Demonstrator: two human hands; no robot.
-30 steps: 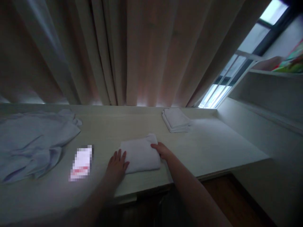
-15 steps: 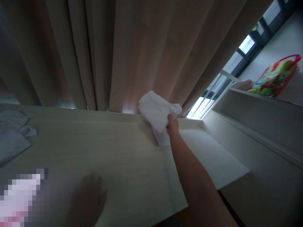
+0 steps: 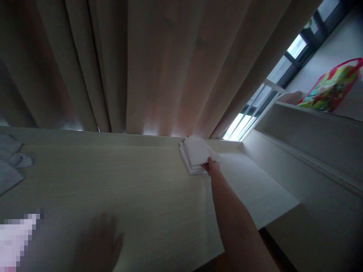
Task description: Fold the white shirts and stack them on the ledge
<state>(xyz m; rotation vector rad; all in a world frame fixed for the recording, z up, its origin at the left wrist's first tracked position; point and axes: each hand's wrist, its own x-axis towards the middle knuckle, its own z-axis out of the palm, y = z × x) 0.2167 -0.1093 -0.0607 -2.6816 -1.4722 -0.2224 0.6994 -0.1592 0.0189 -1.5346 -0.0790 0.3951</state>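
Observation:
My right hand (image 3: 212,166) reaches forward, its thumb and fingers closed on the near right corner of a folded white cloth (image 3: 198,151). That cloth lies on top of other folded white cloth (image 3: 187,162), forming a small stack against the board's back edge. Low in the dim foreground, my left hand (image 3: 98,241) is over the pale wooden surface (image 3: 136,196) with its fingers apart and nothing in it. Its outline is dark and blurred.
Crumpled pale cloth (image 3: 13,160) lies at the left. A long curtain (image 3: 164,68) hangs behind the surface. To the right, a white panel (image 3: 283,166) rises to a shelf (image 3: 309,121), where a colourful bag with red edging (image 3: 330,88) sits. A blurred-out patch covers the lower left.
My right hand has lowered the white cloth from a raised, tilted position onto the stack, shifting slightly right. The left hand stays low and open. The view has shifted a little.

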